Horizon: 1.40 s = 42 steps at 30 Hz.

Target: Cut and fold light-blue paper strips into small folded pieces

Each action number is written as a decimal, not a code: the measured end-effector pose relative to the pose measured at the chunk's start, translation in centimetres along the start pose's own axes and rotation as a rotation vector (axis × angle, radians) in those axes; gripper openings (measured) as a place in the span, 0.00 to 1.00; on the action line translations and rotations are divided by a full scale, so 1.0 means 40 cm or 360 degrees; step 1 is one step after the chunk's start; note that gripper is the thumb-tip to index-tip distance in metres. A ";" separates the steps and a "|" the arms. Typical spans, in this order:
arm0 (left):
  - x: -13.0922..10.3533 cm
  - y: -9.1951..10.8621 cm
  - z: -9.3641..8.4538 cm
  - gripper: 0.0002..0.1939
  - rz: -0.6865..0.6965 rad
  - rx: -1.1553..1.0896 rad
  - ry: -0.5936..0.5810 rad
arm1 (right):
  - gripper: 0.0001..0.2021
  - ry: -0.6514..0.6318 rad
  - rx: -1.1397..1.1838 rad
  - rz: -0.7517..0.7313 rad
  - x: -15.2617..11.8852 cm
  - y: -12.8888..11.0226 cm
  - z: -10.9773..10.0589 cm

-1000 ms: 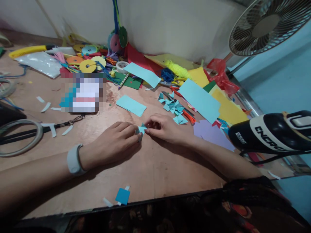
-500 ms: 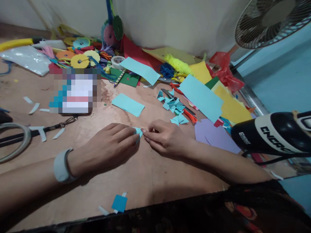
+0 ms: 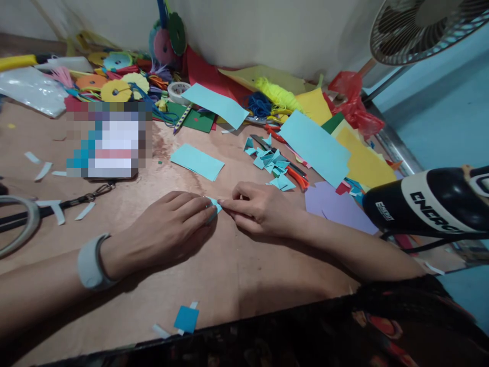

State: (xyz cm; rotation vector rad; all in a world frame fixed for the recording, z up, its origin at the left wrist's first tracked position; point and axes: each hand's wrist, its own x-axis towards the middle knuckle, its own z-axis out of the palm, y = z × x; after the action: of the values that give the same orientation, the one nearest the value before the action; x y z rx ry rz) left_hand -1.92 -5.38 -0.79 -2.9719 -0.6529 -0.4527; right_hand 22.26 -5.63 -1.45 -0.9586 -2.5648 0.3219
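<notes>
We take the brown table (image 3: 267,270) as reference. Behind the table, we find a plain, off-white wall (image 3: 275,35). Beyond the table's right rear corner, we locate a caged fan (image 3: 424,28). Right of the table, we note a grey rail (image 3: 399,145) and a light-blue surface (image 3: 443,112). Dim light covers the table.

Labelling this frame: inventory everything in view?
small paper: 1, light blue, centre
paper stack: 1, light blue, beyond it
folded pieces: several, light blue, right of stack
sheets: several, mixed, back and right
clutter: many, mixed, back left
pixelated item: 1, mostly white, left
bottle: 1, black-white, right
fan: 1, brownish, upper right
table: 1, brown, underneath
wristband: 1, grey, lower left
left hand: 1, bare, on small paper
right hand: 1, bare, at its edge
</notes>
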 end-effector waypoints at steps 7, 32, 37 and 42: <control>0.004 -0.008 0.000 0.10 -0.0019 -0.0045 0.0028 | 0.10 0.0017 0.0222 0.0182 0.001 0.001 -0.007; 0.001 -0.041 0.005 0.14 0.0029 -0.0234 -0.0008 | 0.11 0.0108 0.0010 0.0055 -0.006 -0.017 -0.007; 0.002 -0.040 0.005 0.14 0.0047 -0.0198 0.0028 | 0.14 0.0027 -0.0100 -0.0039 -0.004 -0.005 -0.003; 0.004 -0.038 0.003 0.13 0.0020 -0.0211 0.0030 | 0.15 -0.0083 -0.0266 -0.0159 -0.003 -0.006 -0.015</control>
State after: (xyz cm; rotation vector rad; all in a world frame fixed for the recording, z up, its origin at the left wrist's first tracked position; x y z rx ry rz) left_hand -2.38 -3.92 -0.87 -3.0891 -0.6258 -0.5432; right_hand 22.47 -5.85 -0.88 -0.8847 -2.7103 0.1070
